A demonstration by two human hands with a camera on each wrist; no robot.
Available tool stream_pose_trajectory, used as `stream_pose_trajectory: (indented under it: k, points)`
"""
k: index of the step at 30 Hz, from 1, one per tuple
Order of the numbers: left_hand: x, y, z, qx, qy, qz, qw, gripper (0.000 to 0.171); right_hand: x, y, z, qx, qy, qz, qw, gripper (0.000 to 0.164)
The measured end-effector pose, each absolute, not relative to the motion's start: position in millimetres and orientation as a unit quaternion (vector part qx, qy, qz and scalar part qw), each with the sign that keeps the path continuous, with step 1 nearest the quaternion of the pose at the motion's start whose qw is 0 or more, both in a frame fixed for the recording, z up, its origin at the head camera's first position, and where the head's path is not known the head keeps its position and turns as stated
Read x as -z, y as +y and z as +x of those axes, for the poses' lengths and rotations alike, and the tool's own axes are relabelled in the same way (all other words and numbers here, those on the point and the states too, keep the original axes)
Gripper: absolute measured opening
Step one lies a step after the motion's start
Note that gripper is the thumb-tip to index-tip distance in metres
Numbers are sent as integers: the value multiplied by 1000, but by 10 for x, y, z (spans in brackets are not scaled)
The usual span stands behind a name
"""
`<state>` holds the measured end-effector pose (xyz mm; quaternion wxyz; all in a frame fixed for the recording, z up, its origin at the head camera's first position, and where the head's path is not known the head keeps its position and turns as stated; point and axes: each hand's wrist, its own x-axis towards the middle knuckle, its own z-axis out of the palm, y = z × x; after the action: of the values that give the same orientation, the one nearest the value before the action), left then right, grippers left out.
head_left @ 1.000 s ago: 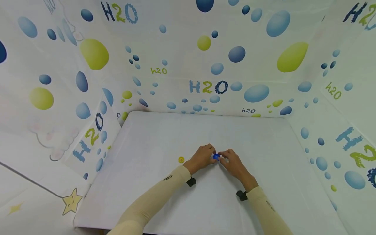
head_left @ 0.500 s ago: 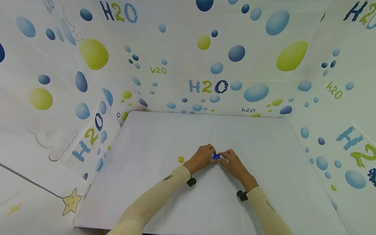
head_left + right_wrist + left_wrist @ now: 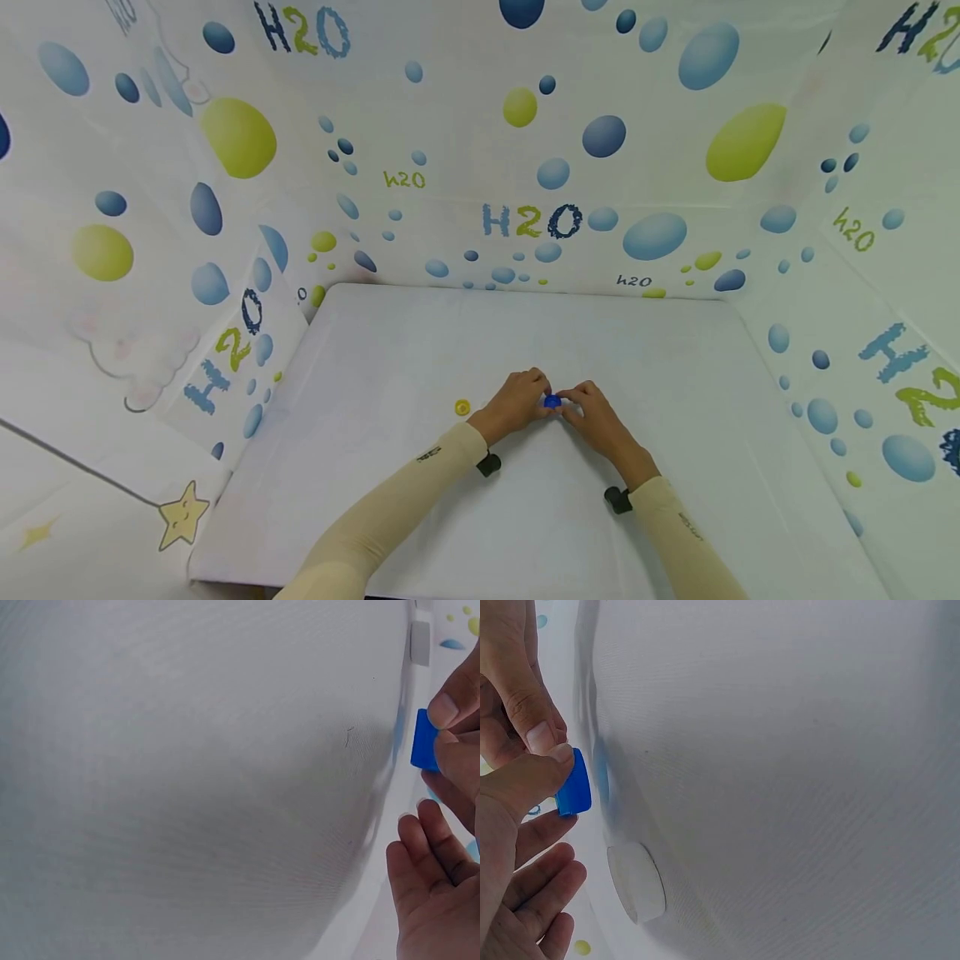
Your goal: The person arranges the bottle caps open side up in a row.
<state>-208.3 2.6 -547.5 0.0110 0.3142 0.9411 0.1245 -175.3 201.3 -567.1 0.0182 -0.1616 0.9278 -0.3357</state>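
Note:
A small blue plastic piece (image 3: 552, 402), rounded like a cap, is held up between both hands over the table. My left hand (image 3: 517, 397) pinches one side of it between thumb and index finger. From the other side my right hand (image 3: 595, 415) pinches it the same way. In the left wrist view the blue piece (image 3: 574, 784) shows a smooth, slightly see-through side, with both thumbs (image 3: 544, 761) meeting at its edge. The other fingers of each hand are loosely bent beneath. Fingertips hide part of the piece.
A small yellow round piece (image 3: 462, 407) lies on the white table (image 3: 375, 358), left of my left hand. The left wrist view shows a short white cylindrical piece (image 3: 636, 882) on the cloth. White walls printed with drops stand around the table.
Both hands keep their place around the blue piece, which shows a slightly different face to the head view. The yellow piece stays put.

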Motion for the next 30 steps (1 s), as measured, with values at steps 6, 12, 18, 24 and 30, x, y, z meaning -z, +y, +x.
stream_pose_trajectory:
  k: [6, 12, 18, 24, 30]
  points:
    - [5494, 27, -2083, -120, 943, 311, 13, 37, 5670, 2010, -1758, 327, 931, -163, 20, 31]
    - [5528, 27, -2083, -109, 944, 312, 11, 38, 5687, 2006, -1766, 316, 934, -163, 24, 30]
    - [5523, 14, -2075, -107, 944, 313, 8, 38, 5701, 2003, -1763, 308, 935, -173, 12, 28]
    - [5525, 4, -2065, -101, 945, 311, 12, 38, 5703, 2001, -1755, 305, 936, -176, 5, 27]
    - [5516, 4, -2056, -107, 945, 308, 15, 38, 5701, 1993, -1751, 300, 938, -175, 3, 27]
